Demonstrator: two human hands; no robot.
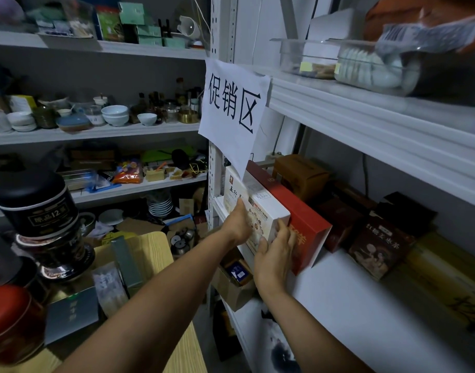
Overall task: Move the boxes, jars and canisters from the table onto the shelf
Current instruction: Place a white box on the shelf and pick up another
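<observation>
A white box with printed characters stands on edge at the front left corner of the white shelf, against a red box. My left hand grips its left face. My right hand holds its lower right corner, fingers flat against the front. On the wooden table at the left remain a stack of black canisters, a red tin, a grey-blue box and a slim green box.
Behind the red box on the shelf stand a brown carton, dark brown tea boxes and a yellow box. A paper sign hangs over the shelf post. Left shelving holds bowls and clutter. An open carton sits below.
</observation>
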